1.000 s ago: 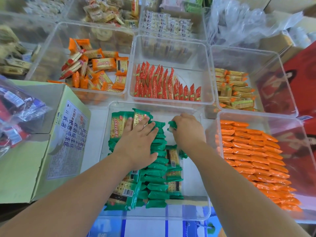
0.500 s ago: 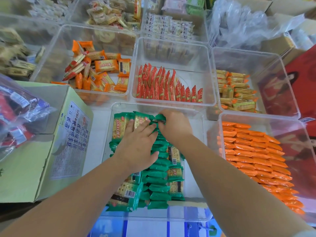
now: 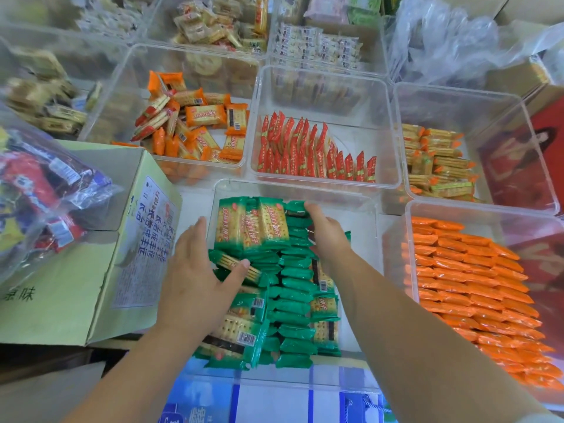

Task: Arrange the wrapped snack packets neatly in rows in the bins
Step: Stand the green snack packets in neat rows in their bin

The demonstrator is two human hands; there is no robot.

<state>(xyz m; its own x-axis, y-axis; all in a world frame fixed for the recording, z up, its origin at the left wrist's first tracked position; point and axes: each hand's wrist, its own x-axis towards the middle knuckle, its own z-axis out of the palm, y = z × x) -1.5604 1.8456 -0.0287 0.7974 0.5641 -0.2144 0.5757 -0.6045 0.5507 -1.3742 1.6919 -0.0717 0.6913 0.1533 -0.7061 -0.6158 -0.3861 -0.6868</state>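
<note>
**Clerk:** Entry, green packets point(image 3: 294, 288): what altered in the last second?

**Checker:** The left hand point(image 3: 195, 270) had been pressed flat on the far packets. It drew back and to the left, uncovering three flat packets point(image 3: 250, 227), faces up. The right hand point(image 3: 328, 232) brought one packet over to the far end of the standing row.

**Clerk:** Meaning for the job?

**Checker:** Judged: the row gained one. The flat and tilted ones beside it remained unsorted.

**Clerk:** State of the hands?

**Checker:** Left: open, fingers straight, thumb touching a tilted packet. Right: fingertips on the row's far end. Whether it pinched that packet could not be told.

**Clerk:** Location of stock?

**Checker:** All within the clear bin point(image 3: 363, 245), between and beneath both hands. The standing row ran from under the right hand back toward the person. The flat three lay just right of the left hand's fingers. Orange packets point(image 3: 464, 279) lay in the next bin, right of the right hand.
</note>
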